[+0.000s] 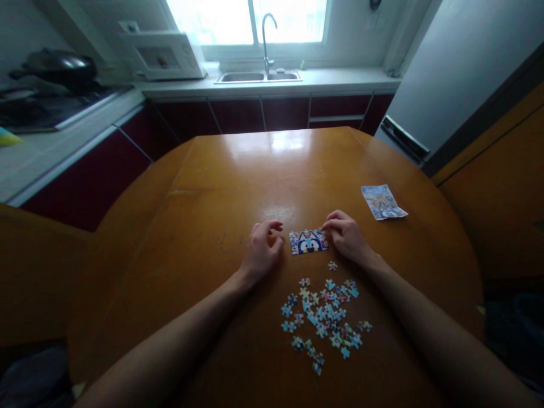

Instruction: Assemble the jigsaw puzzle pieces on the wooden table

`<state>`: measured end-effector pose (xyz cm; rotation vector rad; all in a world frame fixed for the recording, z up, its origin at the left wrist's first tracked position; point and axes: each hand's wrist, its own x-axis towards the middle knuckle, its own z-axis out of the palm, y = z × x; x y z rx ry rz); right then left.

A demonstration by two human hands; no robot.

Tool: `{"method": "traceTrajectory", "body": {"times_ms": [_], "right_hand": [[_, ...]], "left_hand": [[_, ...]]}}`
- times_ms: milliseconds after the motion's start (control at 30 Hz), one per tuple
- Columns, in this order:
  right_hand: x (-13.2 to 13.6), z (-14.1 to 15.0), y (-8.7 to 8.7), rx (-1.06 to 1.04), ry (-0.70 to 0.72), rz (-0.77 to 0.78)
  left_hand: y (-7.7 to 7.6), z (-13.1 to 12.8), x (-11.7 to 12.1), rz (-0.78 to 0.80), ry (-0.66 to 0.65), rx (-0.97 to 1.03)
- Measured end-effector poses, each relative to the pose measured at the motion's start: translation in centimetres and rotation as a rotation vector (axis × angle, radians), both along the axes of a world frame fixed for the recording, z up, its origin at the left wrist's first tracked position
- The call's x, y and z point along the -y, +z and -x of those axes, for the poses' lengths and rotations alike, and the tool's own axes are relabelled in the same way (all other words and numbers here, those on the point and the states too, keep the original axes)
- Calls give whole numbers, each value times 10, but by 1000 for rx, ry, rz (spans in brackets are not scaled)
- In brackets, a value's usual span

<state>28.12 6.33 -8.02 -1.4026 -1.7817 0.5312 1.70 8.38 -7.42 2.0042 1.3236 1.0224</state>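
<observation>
From where I stand, the small joined picture puzzle (pixel 309 242), with a blue cartoon face on it, lies flat near the middle of the wooden table (pixel 238 170), between the two hands. The left hand (pixel 262 247) rests just to its left, fingers loosely curled with a visible gap between thumb and forefinger. The right hand (pixel 346 235) has its fingertips at the puzzle's far right corner; I can't tell whether they pinch a piece or only touch. One single loose piece (pixel 332 265) sits just on the near side, and beyond it, nearer the person, spreads the scatter of loose pieces (pixel 322 330), filling the space between the forearms. A creased printed sheet (pixel 385 202) lies well to the right and farther off, towards the table's curved right edge.

The widest stretch of glossy wood runs left of the left hand and away to the straight far edge. Past that stands the counter (pixel 340 78) with its sink (pixel 242 77) and a white microwave (pixel 164 55); a refrigerator (pixel 463 68) rises at the far right.
</observation>
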Motion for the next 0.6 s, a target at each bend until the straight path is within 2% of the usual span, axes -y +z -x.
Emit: {"method": "traceTrajectory", "body": {"times_ms": [167, 400, 600], "right_hand": [[0, -1, -1, 5, 27, 2], [-1, 3, 0, 47, 31, 16], [0, 4, 0, -15, -115, -91]], "left_hand": [[2, 2, 3, -41, -35, -166], [5, -1, 8, -69, -152, -258], [6, -2, 8, -56, -193, -303]]}}
